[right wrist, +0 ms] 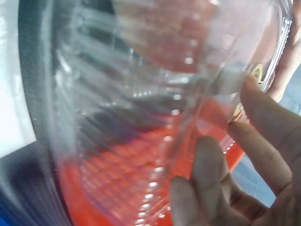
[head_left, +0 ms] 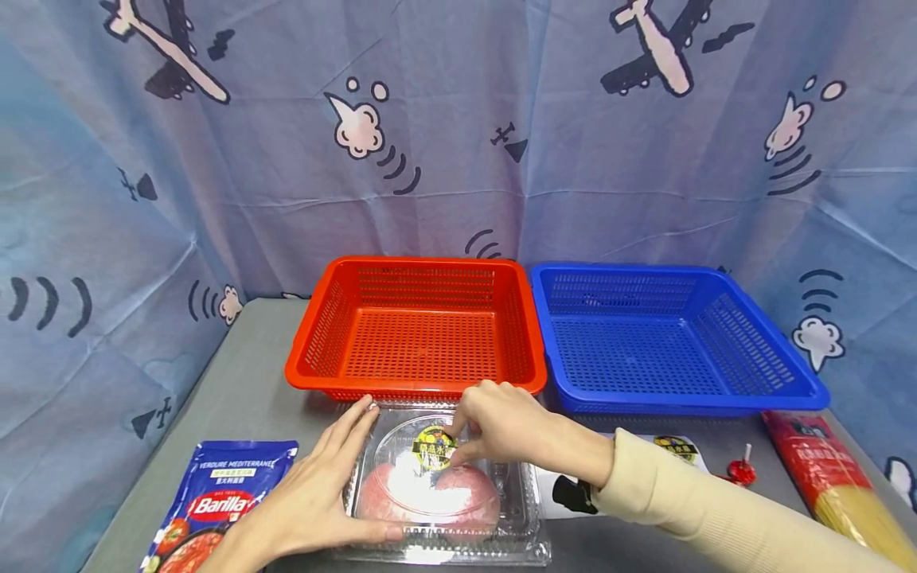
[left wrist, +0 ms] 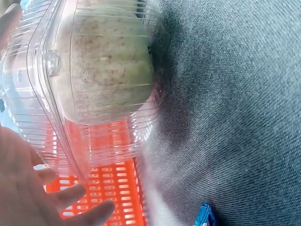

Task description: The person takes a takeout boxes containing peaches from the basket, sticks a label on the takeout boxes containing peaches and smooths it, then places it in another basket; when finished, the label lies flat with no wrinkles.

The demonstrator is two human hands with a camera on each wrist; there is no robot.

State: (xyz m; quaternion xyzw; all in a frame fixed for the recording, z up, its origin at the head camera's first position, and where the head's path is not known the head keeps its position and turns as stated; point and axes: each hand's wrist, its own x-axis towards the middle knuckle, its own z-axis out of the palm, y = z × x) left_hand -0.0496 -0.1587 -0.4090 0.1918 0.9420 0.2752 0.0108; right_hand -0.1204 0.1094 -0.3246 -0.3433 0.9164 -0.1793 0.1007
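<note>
Clear plastic clamshell box (head_left: 444, 485) with pinkish round fruit on table, both hands gripping; red mesh basket (head_left: 419, 326) at 12 o'clock, nothing inside. Left hand (head_left: 315, 493) flat against side, right hand (head_left: 501, 426) curled on lid.

"Barilla", "VERDURE MEDITERRANEE" on blue pouch (head_left: 215, 501)

Left hand (head_left: 315, 497): palm down, fingers straight and together, pointing forward; thumb stretched out sideways toward the right hand.
Left forearm: bare, entering from the lower edge.
Right hand (head_left: 501, 426): fingers curled downward, thumb and forefinger tips brought close together below the knuckles.
Right forearm: in a cream sleeve (head_left: 716, 509), angled in from the lower right.
Spacing: hands near each other, not touching.
</note>
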